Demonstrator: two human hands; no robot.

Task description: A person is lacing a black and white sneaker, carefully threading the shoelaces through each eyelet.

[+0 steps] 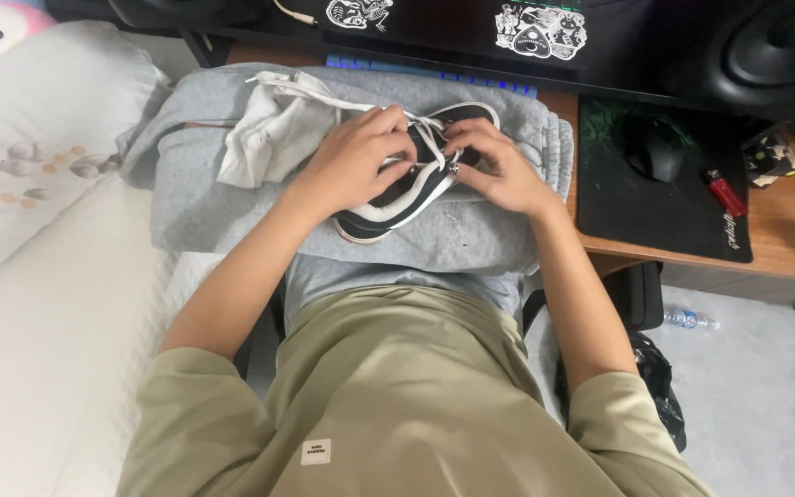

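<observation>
A black sneaker with a white sole [397, 204] lies on a grey folded garment [471, 235] over the desk edge. My left hand [353, 158] rests on the shoe's upper, fingers curled at the white laces [427, 129]. From the other side, my right hand [499, 164] pinches the laces and the shoe's tongue area. A crumpled white cloth [273, 129] with a drawstring sits just left of the shoe.
A black mouse [655, 147] lies on a dark mouse pad [664, 198] at the right, with a red lighter [721, 191] beside it. A speaker [775, 51] stands back right. A white bed [39, 276] is left. A water bottle [690, 319] lies on the floor.
</observation>
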